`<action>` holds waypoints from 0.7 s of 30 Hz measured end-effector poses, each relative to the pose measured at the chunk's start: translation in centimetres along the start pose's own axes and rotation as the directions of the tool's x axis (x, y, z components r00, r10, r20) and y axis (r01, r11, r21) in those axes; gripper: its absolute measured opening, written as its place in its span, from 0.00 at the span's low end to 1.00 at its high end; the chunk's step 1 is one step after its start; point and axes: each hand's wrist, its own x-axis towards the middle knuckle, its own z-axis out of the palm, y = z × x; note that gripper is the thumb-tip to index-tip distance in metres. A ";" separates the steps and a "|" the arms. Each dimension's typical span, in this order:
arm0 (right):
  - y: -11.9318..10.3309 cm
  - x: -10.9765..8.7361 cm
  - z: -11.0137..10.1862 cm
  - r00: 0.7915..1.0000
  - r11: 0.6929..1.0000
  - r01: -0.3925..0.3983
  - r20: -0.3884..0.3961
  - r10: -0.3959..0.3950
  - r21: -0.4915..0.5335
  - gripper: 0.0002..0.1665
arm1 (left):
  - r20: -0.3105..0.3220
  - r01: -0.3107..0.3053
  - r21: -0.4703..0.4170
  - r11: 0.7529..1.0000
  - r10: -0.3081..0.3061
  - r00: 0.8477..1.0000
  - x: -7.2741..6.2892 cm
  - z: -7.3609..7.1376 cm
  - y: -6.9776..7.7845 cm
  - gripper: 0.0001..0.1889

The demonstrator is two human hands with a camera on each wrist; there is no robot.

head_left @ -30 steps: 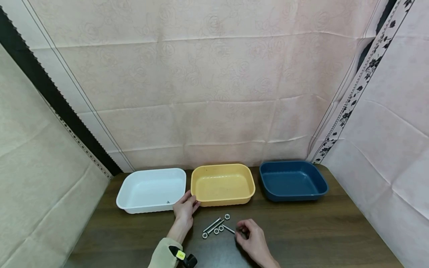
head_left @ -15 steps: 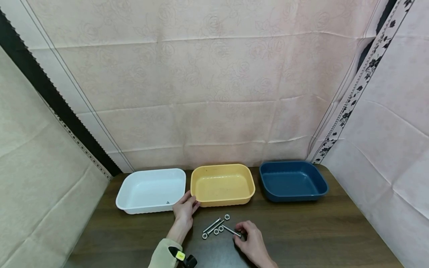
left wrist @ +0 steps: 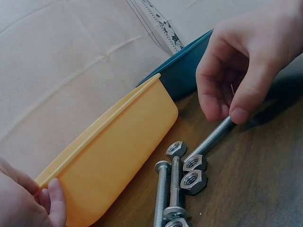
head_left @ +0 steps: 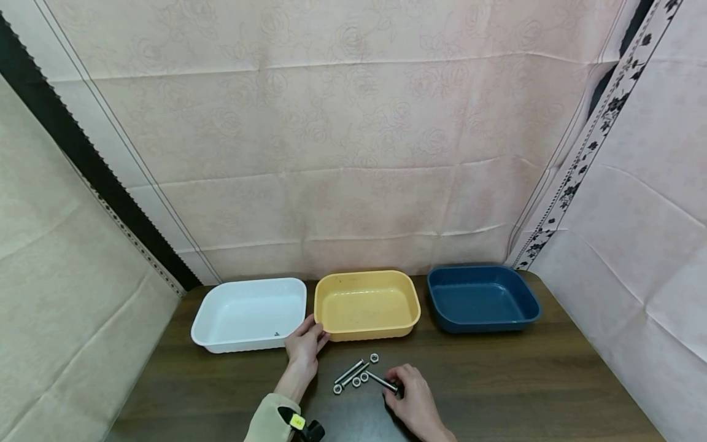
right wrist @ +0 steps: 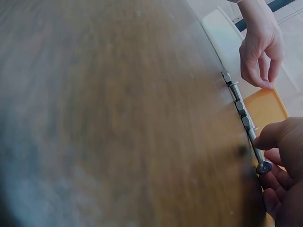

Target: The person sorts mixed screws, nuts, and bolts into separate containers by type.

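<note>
My left hand [head_left: 302, 350] grips the near left corner of the yellow plastic tray [head_left: 370, 336], its fingers at the rim. In front of that tray, my right hand [head_left: 413, 396] pinches a long silver bolt [left wrist: 214, 138] between thumb and fingertips, close to its head. The head shows beside the thumb in the right wrist view, and the threaded end points toward the pile. Two more bolts [left wrist: 162, 194] lie side by side there, with several silver hex nuts [left wrist: 193, 182] around them. A single nut [head_left: 374, 358] sits at the pile's far end.
To the left of the yellow tray stands a white tray [head_left: 248, 307] with a small dark mark in its near right part. A dark blue tray [head_left: 486, 304] stands to the right. Pale cloth panels [head_left: 353, 135] rise behind and beside the wooden table [head_left: 497, 380].
My right hand has shifted slightly left, and more of the pinched bolt, with its head end, shows between the fingers. The left hand and the trays stay where they were.
</note>
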 end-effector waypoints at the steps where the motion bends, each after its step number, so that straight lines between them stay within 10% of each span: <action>1: 0.0 0.0 0.0 1.000 1.000 0.004 0.001 -0.004 -0.006 0.15 | -0.001 0.001 0.001 1.000 -0.001 1.000 0.0 0.0 0.0 0.26; 21: 0.1 0.2 -0.3 0.999 1.000 0.006 0.033 -0.005 -0.007 0.13 | -0.018 0.006 0.001 1.000 -0.006 1.000 0.5 -0.2 -0.4 0.26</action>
